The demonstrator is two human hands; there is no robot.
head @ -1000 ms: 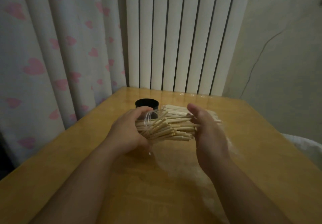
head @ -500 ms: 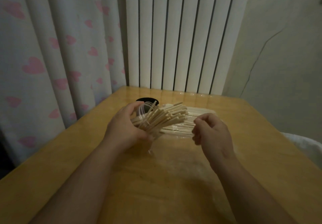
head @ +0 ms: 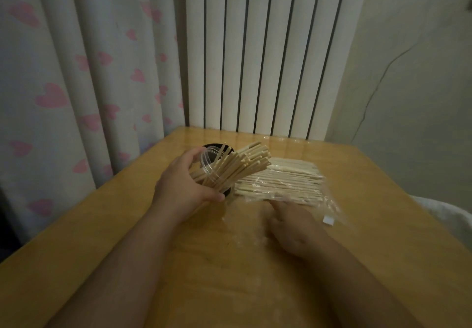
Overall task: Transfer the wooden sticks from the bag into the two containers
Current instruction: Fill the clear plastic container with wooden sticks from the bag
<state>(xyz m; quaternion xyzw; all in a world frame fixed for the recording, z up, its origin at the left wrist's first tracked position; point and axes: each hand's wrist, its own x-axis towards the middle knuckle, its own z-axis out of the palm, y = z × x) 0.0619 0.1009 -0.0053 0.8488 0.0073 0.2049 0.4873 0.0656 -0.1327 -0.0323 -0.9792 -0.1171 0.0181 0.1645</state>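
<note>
My left hand [head: 182, 189] grips a clear plastic container [head: 204, 164] tilted to the right, with a bunch of pale wooden sticks [head: 240, 166] fanning out of its mouth. Behind it stands a black container [head: 212, 147], mostly hidden by the clear one and the sticks. A clear plastic bag [head: 286, 183] full of sticks lies flat on the table to the right. My right hand [head: 293, 225] rests on the table just in front of the bag, fingers loosely spread, a fingertip touching the bag's near edge.
The wooden table [head: 229, 276] ends at a white ribbed radiator [head: 255, 59] at the back. A curtain with pink hearts [head: 76, 72] hangs on the left. A white cloth surface [head: 449, 223] shows past the table's right edge.
My left hand has tilted the clear container more upright with the sticks in it. My right hand has let go of the stick ends and dropped to the table by the bag.
</note>
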